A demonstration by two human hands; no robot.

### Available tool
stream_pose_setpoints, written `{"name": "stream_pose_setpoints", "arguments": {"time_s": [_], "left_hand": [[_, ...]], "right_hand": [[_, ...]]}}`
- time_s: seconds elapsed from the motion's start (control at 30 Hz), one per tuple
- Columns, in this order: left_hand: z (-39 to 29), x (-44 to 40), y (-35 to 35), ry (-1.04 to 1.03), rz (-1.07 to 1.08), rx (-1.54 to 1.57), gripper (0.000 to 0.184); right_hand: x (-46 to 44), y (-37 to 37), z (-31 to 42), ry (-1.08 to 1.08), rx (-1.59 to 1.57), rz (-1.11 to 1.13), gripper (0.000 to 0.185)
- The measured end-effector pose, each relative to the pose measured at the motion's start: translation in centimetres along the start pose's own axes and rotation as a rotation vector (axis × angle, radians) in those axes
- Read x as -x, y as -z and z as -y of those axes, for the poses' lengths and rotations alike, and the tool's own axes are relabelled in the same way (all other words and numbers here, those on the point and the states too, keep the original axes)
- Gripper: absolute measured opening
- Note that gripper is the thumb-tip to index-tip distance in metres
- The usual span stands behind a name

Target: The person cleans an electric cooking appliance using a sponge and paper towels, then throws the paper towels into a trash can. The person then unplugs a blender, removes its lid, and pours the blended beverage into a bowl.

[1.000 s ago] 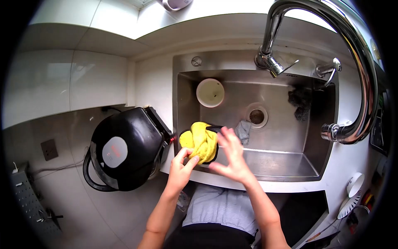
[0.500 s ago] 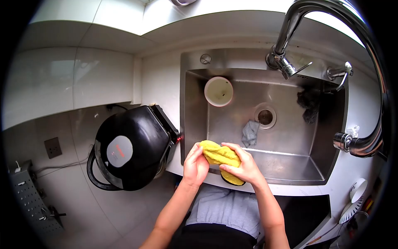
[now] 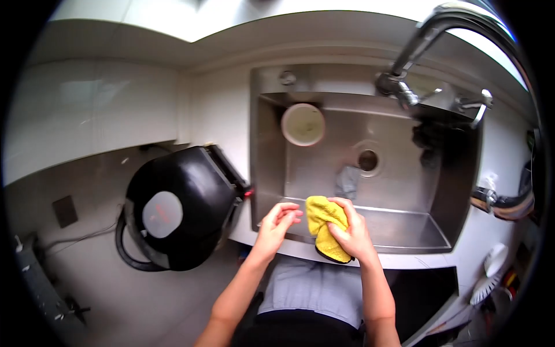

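A crumpled yellow cloth [image 3: 324, 218] with a dark edge hangs from my right hand [image 3: 354, 234], whose fingers and thumb close around it at the sink's front rim. Just left of the cloth, my left hand [image 3: 276, 225] is apart from it, fingers slightly curled and nothing in them. Beyond both hands lies the steel sink [image 3: 399, 231]. Inside it are a grey rag [image 3: 347, 182] near the drain [image 3: 368, 161] and a pale round bowl [image 3: 303, 124] in the back left corner.
A black, round-lidded appliance [image 3: 179, 202] with a handle stands left of the sink. The chrome faucet [image 3: 428, 40] arches over the back right. A dark bundle [image 3: 426, 139] lies at the basin's right side. White dishes [image 3: 495, 260] stand at the far right.
My left hand has let go of the yellow cloth and moved slightly away. The cloth stays in my right hand, shifted a little right. The whole view has moved slightly and blurred.
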State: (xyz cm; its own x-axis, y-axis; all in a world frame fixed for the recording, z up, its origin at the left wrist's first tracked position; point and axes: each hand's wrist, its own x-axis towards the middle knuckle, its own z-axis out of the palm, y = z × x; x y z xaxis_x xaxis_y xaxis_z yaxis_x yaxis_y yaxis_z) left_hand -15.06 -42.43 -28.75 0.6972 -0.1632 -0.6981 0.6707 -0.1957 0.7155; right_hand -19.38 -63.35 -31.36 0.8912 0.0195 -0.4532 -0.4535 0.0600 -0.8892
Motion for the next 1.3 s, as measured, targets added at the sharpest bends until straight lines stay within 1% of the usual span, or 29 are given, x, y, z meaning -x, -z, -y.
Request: {"name": "stream_pose_setpoints", "arguments": {"time_s": [0.03,0.07,0.17,0.2,0.3,0.33,0.4,0.47,0.53,0.57,0.6,0.67,0.7,0.73,0.8,0.83,0.9,0.93,0.97,1.0,1.03,1.07,1.1,1.13,1.17,1.2,1.23,1.3], "left_hand": [[0.5,-0.2,-0.4,0.003,0.017,-0.009,0.025],[0.9,-0.4,-0.9,0.006,0.046,-0.042,0.025],[1.4,-0.8,-2.8,0.001,0.175,-0.056,0.024],[1.4,-1.1,-3.3,-0.005,0.214,-0.062,0.024],[-0.1,-0.9,-5.7,-0.032,0.281,-0.059,0.024],[-0.3,-0.8,-6.2,-0.050,0.294,-0.066,0.024],[-0.6,-0.2,-7.0,-0.053,0.315,-0.087,0.023],[-0.4,-0.1,-7.6,-0.060,0.332,-0.103,0.023],[0.3,0.2,-7.1,-0.042,0.366,-0.130,0.024],[0.6,0.3,-6.9,-0.061,0.365,-0.130,0.023],[0.9,0.5,-6.6,-0.066,0.369,-0.132,0.023],[1.1,0.6,-6.2,-0.048,0.339,-0.192,0.022],[1.0,0.6,-6.2,-0.052,0.338,-0.196,0.022],[1.0,0.6,-6.0,-0.059,0.334,-0.202,0.022],[1.0,0.8,-5.6,-0.068,0.320,-0.209,0.022],[1.0,0.9,-5.5,-0.068,0.306,-0.210,0.022],[1.0,1.0,-5.4,-0.106,0.304,-0.262,0.022],[0.9,1.2,-5.1,-0.125,0.314,-0.260,0.021],[0.6,1.8,-4.8,-0.124,0.294,-0.263,0.021],[0.1,2.1,-4.3,-0.126,0.271,-0.269,0.021],[-0.5,2.5,-3.6,-0.183,0.225,-0.334,0.021],[-1.2,3.1,-2.6,-0.232,0.184,-0.399,0.021],[-2.2,3.6,-1.6,-0.283,0.107,-0.426,0.020],[-3.8,4.4,-0.9,-0.311,-0.021,-0.450,0.017],[-4.6,4.6,0.5,-0.433,-0.116,-0.586,0.016],[-5.4,4.7,2.0,-0.557,-0.202,-0.722,0.015],[-6.3,4.8,3.2,-0.608,-0.291,-0.771,0.014],[-8.1,5.0,5.6,-0.666,-0.478,-1.001,0.015]], "right_hand": [[0.9,1.7,-0.2,0.087,0.142,-0.099,0.048],[2.0,3.8,-0.3,0.148,0.292,-0.220,0.045],[7.0,9.9,1.0,0.100,0.475,-0.596,0.045],[8.5,11.6,1.0,0.095,0.582,-0.714,0.044],[12.8,16.4,1.2,-0.007,0.860,-0.990,0.047],[13.8,17.9,0.4,-0.037,0.931,-1.058,0.048],[14.9,20.3,-1.0,-0.098,0.956,-1.165,0.049],[15.4,22.4,-3.3,-0.122,1.039,-1.199,0.050],[15.4,23.3,-4.8,-0.273,1.169,-1.196,0.050],[15.1,23.4,-5.4,-0.395,1.315,-1.208,0.045],[14.6,23.5,-5.4,-0.395,1.313,-1.215,0.045],[13.2,24.2,-5.0,-0.146,1.584,-1.380,0.040],[12.5,25.0,-4.2,-0.080,1.555,-1.370,0.037],[11.2,26.4,-3.9,-0.081,1.548,-1.370,0.037],[9.1,29.8,-3.7,0.059,1.236,-1.224,0.037],[8.1,31.4,-4.2,0.068,1.229,-1.214,0.037],[5.5,34.6,-6.6,0.099,1.337,-1.255,0.035],[5.1,36.6,-8.9,0.119,1.333,-1.180,0.032],[4.7,36.9,-10.3,0.043,1.231,-1.199,0.029],[4.7,35.4,-9.7,0.150,1.191,-1.202,0.026],[4.7,32.8,-7.8,0.074,1.125,-1.133,0.023],[4.2,28.6,-5.5,0.190,1.036,-1.146,0.018],[3.6,24.4,-3.7,0.184,0.965,-1.086,0.017],[2.7,20.8,-3.3,0.257,0.876,-0.971,0.015],[1.2,15.8,-1.6,0.277,0.632,-0.865,0.015],[-0.4,12.2,-1.3,0.377,0.652,-0.690,0.017],[-2.4,8.7,-1.9,0.457,0.658,-0.551,0.022],[-5.8,1.2,0.1,0.489,0.495,-0.258,0.029]]}}
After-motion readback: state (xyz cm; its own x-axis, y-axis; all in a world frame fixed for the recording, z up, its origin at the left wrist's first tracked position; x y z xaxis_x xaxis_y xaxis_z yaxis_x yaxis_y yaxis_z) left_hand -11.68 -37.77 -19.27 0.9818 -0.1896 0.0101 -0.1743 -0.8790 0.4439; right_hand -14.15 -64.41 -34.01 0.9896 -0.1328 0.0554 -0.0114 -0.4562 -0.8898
